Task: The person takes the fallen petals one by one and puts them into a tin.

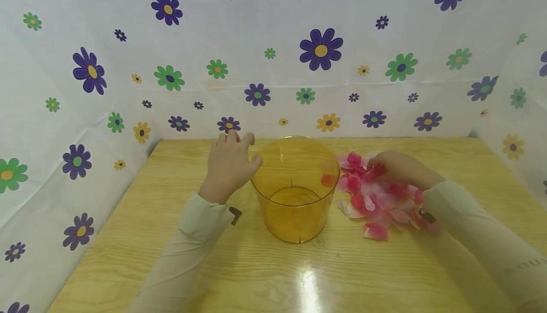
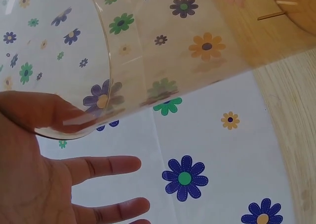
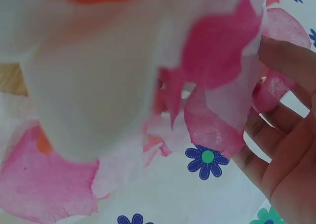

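Note:
A clear amber plastic bucket (image 1: 295, 222) stands upright on the table, with no petals visible on its bottom. My left hand (image 1: 231, 168) is at its left side, the thumb (image 2: 44, 112) at the rim and the other fingers (image 2: 106, 167) straight and spread outside the wall. To the bucket's right lies a loose heap of pink and white artificial petals (image 1: 376, 201). Over the back of this heap, my right hand (image 1: 399, 168) holds some petals (image 3: 217, 120) between thumb and curled fingers; its fingertips are partly hidden by them.
The wooden table (image 1: 171, 256) carries the bucket and the heap. A white cloth (image 1: 265, 28) with printed flowers stands behind and along both sides. One pink petal (image 1: 376, 231) lies at the heap's front edge.

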A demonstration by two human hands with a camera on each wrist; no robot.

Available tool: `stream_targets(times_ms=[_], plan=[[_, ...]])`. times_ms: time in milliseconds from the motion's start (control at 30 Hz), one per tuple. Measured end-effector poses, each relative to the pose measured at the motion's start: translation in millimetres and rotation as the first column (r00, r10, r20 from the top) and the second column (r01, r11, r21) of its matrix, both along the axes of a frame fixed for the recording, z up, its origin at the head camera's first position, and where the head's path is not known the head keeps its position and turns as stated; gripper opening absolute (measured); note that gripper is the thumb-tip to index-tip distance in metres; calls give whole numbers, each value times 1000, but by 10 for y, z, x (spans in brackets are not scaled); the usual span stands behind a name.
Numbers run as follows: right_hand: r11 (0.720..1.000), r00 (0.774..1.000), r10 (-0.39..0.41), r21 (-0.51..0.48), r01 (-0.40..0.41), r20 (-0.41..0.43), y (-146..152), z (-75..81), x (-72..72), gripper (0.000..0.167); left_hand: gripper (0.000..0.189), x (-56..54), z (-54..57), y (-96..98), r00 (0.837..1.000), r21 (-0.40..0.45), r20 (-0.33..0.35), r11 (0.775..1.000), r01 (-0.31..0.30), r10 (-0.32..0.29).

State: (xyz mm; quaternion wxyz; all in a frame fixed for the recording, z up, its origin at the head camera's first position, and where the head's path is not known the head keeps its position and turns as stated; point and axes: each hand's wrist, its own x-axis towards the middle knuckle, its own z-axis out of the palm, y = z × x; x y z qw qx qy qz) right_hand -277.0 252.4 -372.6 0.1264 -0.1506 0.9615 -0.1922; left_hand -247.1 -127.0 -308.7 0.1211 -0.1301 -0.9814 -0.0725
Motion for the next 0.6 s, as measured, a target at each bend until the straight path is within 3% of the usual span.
stream_targets(times_ms=[167,400,600], plan=[[999,995,24,51,-19,-100,26,30,-28,34,38,15,10,3,1000,6,16,1000,1,-1],[999,992,7,50,0,-125,-12,110,-32,30,37,24,36,9,999,12,38,1000,3,-4],[998,987,26,61,-17,-157,-51,134,-37,26,31,9,40,29,999,-21,-6,999,36,-36]])
